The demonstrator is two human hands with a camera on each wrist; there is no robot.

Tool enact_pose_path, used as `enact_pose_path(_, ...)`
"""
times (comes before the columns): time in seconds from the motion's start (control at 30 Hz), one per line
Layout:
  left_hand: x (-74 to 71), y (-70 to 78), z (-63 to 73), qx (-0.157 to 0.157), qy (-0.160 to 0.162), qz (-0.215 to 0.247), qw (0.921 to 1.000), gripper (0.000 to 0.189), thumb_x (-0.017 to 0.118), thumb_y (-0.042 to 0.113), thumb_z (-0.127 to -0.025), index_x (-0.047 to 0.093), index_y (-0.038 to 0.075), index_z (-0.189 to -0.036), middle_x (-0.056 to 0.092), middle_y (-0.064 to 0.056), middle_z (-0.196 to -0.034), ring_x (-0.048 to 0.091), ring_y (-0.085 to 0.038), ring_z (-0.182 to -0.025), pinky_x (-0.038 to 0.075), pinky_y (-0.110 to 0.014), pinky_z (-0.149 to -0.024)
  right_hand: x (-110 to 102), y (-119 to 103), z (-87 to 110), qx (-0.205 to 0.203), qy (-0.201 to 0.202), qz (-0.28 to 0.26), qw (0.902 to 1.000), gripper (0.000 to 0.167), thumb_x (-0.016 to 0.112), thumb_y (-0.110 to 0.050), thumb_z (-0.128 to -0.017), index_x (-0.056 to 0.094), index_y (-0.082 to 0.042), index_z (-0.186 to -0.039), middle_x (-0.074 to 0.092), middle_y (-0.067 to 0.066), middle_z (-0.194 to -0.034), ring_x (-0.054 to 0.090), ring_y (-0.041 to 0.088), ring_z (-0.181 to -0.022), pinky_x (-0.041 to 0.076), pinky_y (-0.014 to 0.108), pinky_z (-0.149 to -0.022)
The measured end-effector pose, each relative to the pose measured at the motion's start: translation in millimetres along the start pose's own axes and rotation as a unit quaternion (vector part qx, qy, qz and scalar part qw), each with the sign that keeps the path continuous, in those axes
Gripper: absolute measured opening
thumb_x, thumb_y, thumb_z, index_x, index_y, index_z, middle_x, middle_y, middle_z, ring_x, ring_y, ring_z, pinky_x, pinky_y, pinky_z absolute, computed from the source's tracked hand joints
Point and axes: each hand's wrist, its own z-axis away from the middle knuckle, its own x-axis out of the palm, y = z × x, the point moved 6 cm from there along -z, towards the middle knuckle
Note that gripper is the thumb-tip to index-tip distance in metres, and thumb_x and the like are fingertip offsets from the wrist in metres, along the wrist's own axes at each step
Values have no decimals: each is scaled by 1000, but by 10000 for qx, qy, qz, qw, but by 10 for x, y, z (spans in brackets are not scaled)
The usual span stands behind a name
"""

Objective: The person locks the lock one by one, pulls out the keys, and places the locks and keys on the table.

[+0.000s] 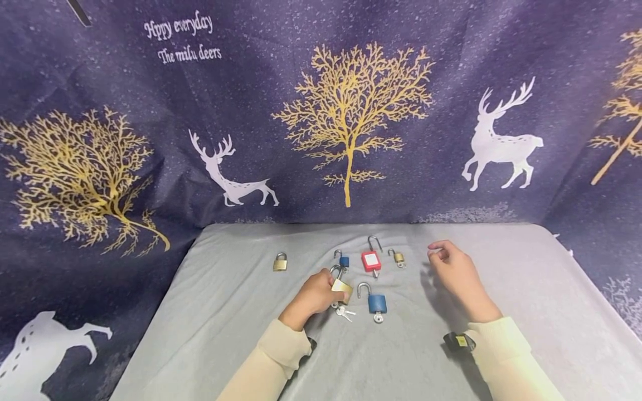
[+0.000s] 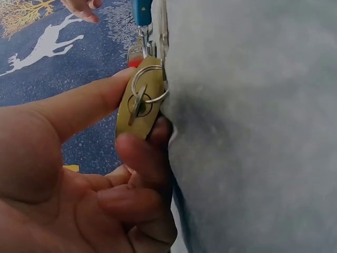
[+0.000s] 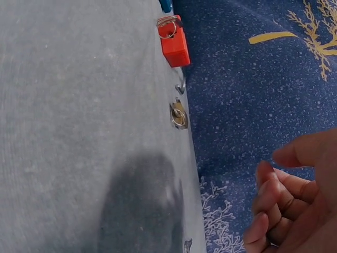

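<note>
My left hand [image 1: 315, 292] pinches a brass padlock [image 1: 342, 288] between thumb and fingers. A key sits in its keyhole, and a key ring [image 2: 135, 84] hangs there in the left wrist view; loose keys [image 1: 345, 313] dangle below in the head view. Just right of that hand lies a blue padlock [image 1: 378, 303] with its shackle swung out and a key in it. My right hand [image 1: 456, 273] hovers over the cloth, fingers loosely bent and holding nothing. Nearest to it is a small brass padlock [image 1: 398, 257], unlatched, with a key in it.
Behind the held padlock lie a small blue padlock [image 1: 344, 261] and a red padlock [image 1: 371, 260], both with shackles released. A brass padlock [image 1: 280, 263] with its shackle closed lies at the left. Grey cloth [image 1: 225, 312] covers the table; a patterned curtain [image 1: 401, 184] hangs behind.
</note>
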Motion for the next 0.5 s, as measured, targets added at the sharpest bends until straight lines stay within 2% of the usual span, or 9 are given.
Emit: enact_pose_path(0.5,-25,-21,-24,-52,40,429,9991,27,80,14,-82,62,2,-100,60,-3,-79,52,-14,-66,43,-26,-56,-2,-74,10,-107,-59,-93,9999,26,52,-19,-100,65,-6,-118,71,10,-91,63,14,-74,48,33,-73)
